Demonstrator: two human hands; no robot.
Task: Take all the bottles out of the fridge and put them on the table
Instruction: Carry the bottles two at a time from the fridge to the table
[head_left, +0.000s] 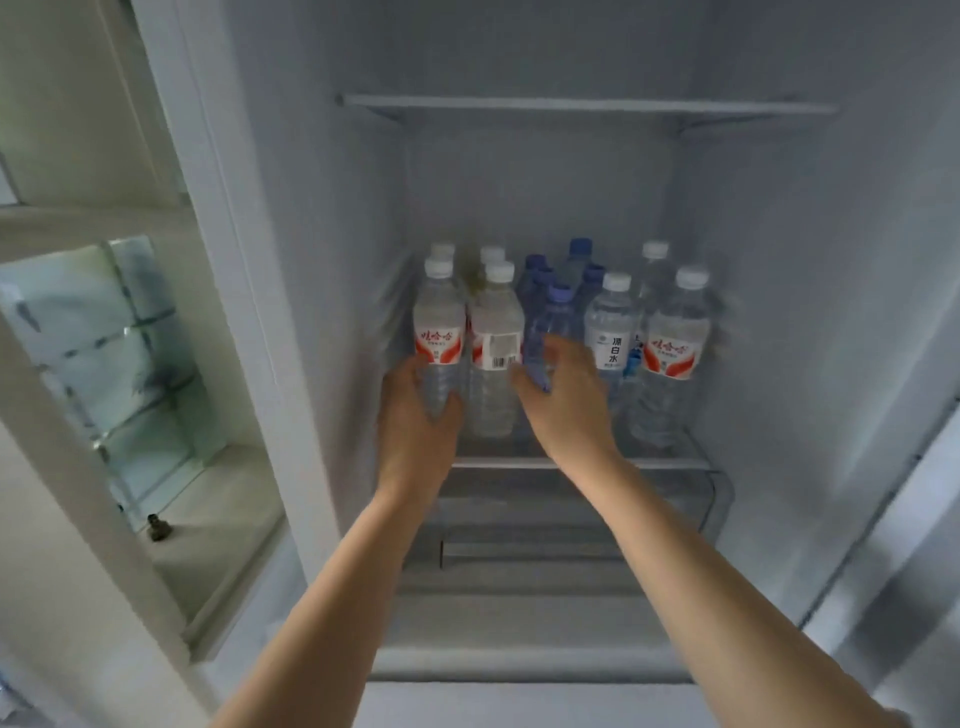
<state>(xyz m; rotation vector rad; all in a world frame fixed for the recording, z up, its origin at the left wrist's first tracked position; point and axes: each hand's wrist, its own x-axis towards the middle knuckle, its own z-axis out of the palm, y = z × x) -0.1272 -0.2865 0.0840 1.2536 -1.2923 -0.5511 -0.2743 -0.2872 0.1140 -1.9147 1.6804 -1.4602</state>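
Several water bottles stand upright on a fridge shelf (670, 460). My left hand (415, 415) grips the lower body of the front-left bottle with a white cap and red label (439, 317). My right hand (563, 395) curls round the blue-capped bottle (553, 322) in the middle front. Between them stands a white-capped bottle with a barcode label (496, 332). To the right stand a bottle with a white label (610, 327) and another red-label bottle (672, 343). More bottles stand behind, partly hidden.
An upper fridge shelf (587, 106) hangs above the bottles. A clear drawer (717, 499) sits below the bottle shelf. On the left, the open fridge door (171, 338) carries clear door bins (130, 332).
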